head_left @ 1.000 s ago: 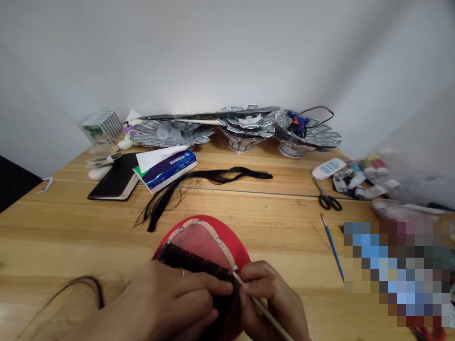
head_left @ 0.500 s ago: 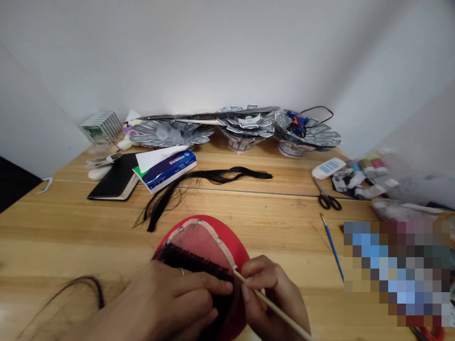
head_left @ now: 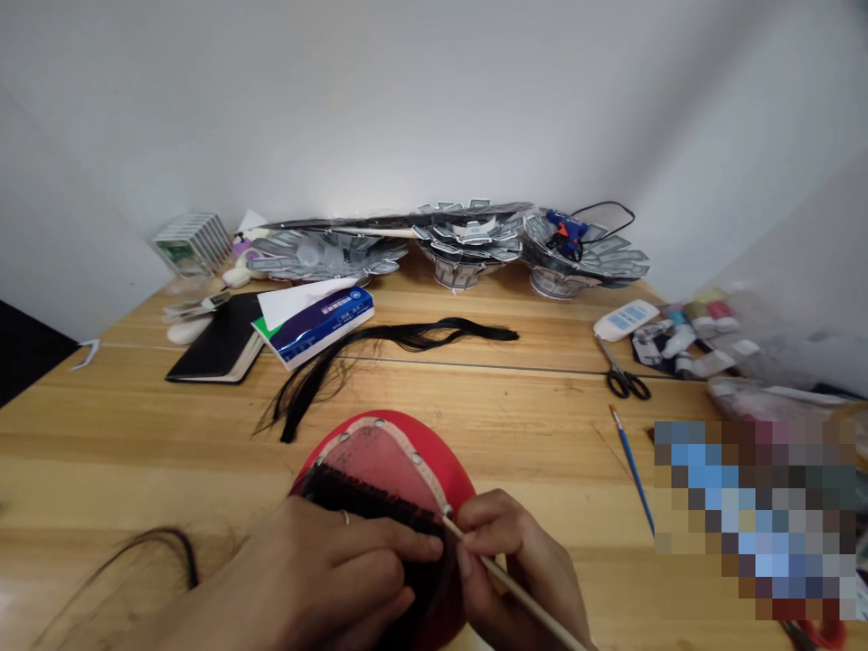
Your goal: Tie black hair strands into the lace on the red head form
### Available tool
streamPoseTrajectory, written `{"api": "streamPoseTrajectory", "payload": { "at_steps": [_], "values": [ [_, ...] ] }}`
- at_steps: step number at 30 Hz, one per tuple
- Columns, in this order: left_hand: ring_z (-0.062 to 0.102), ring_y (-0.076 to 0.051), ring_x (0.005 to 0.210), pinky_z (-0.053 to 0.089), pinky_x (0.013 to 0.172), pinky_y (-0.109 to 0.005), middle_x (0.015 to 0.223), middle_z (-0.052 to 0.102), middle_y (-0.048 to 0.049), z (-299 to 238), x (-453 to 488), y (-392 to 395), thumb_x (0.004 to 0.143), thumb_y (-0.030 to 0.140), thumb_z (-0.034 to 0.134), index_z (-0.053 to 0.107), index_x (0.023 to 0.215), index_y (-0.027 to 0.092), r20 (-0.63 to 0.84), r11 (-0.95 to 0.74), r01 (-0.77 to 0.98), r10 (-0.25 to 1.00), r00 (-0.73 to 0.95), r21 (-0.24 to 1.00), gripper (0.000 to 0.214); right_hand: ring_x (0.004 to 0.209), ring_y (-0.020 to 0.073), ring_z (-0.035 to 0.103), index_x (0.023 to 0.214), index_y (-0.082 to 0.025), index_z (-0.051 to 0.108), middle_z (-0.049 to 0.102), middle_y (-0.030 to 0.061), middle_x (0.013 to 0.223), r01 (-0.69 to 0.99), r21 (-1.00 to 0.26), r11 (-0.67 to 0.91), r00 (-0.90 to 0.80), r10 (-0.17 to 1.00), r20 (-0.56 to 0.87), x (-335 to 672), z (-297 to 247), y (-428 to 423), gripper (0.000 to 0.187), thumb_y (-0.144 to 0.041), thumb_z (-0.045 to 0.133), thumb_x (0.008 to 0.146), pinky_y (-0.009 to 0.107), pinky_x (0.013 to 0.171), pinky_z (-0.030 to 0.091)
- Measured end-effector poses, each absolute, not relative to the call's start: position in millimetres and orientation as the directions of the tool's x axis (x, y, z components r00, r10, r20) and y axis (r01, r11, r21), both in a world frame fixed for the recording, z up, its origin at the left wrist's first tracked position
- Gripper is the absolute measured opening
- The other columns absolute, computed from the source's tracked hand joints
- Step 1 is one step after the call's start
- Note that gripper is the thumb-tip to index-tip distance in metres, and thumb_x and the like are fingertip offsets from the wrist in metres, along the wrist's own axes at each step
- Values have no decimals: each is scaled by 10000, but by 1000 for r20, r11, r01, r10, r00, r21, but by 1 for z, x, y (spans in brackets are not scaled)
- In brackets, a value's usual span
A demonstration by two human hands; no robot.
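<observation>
A red dome-shaped form (head_left: 453,457) stands at the front middle, with a sheer mesh cap (head_left: 380,461) over it. Pins dot the pale band (head_left: 400,443) along the cap's edge. Rows of black hair (head_left: 353,493) cover the cap's lower part. My left hand (head_left: 339,570) lies over this hair, its index finger pressing near the right side and the other fingers bent; the thumb is hidden. Between thumb and fingers, my right hand (head_left: 519,561) pinches a thin wooden stick (head_left: 525,597). The stick's tip meets the cap at the band's lower right end.
Behind the form lies a loose lock of black hair (head_left: 407,336). A tissue pack (head_left: 318,327) and black notebook (head_left: 217,339) are at left. Scissors (head_left: 620,375) and a blue paintbrush (head_left: 630,466) lie right. Silvery flower-like bowls (head_left: 467,240) and a glue gun (head_left: 566,231) are by the wall.
My right hand and the wooden stick have shifted very slightly left. My left hand stays almost still on the hair.
</observation>
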State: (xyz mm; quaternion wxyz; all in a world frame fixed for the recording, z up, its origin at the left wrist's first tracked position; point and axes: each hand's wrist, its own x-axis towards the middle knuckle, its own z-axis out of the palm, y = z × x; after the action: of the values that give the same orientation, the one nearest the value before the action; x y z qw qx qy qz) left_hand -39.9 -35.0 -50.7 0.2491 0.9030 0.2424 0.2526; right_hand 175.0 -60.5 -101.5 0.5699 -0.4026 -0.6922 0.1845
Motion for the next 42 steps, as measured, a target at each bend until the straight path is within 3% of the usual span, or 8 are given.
{"api": "streamPoseTrajectory", "payload": {
  "at_steps": [8,12,16,19,27,32,37,42],
  "values": [
    [811,-125,903,602,807,-126,1219,800,14,-50,-42,-38,1047,135,515,646,1179,270,277,-713,307,576,769,631,230,641,141,721,848,-266,648,733,-3,783,89,-884,459,36,885,464,176,-116,-66,231,-36,666,852,189,577,587],
    [811,-109,878,592,800,-105,1193,807,22,-48,-40,-36,1060,134,491,617,1217,262,315,-738,300,567,761,605,238,667,150,663,854,-254,669,715,20,817,-88,-960,264,99,962,256,175,-125,-70,108,-270,714,950,216,585,537],
    [815,-115,855,597,778,-112,1191,810,19,-49,-40,-35,1061,140,497,628,1074,234,323,-758,306,556,766,576,161,674,140,578,874,-254,665,701,4,824,-221,-973,59,-52,996,73,183,-123,-69,151,-354,732,966,215,589,455],
    [811,-127,917,598,796,-123,1222,800,10,-50,-41,-36,1062,147,506,644,1134,245,297,-742,308,560,774,596,184,671,132,519,884,-245,649,671,-9,817,-272,-961,-43,-136,991,-6,189,-118,-66,163,-353,734,973,216,600,407],
    [754,-114,885,534,846,-145,1053,797,18,-50,-42,-38,1057,159,519,668,1171,249,223,-569,287,664,714,771,208,637,127,457,854,-221,611,579,-34,752,-300,-947,-113,-207,977,-51,190,-113,-57,258,-415,746,955,235,603,365],
    [705,-117,938,504,836,-150,1047,774,33,-41,-44,-30,1099,315,505,728,1086,255,-96,-240,381,725,682,893,232,569,112,467,802,-214,604,604,-41,687,-311,-943,-120,-187,980,-63,188,-112,-52,321,-451,796,902,228,564,365],
    [624,-140,808,485,754,-199,870,696,13,-25,-39,-19,1099,430,432,704,991,210,-244,-137,478,720,649,868,366,500,85,429,751,-201,616,633,-46,628,-336,-931,-143,-100,988,-116,182,-106,-51,350,-453,845,835,225,538,315],
    [579,-185,869,459,798,-259,951,647,-25,-11,-26,-12,1051,398,443,679,943,183,-296,-210,585,701,649,783,337,489,79,433,745,-199,620,666,-39,632,-336,-930,-148,-96,988,-122,180,-101,-51,307,-398,841,823,233,536,286]
  ]
}}
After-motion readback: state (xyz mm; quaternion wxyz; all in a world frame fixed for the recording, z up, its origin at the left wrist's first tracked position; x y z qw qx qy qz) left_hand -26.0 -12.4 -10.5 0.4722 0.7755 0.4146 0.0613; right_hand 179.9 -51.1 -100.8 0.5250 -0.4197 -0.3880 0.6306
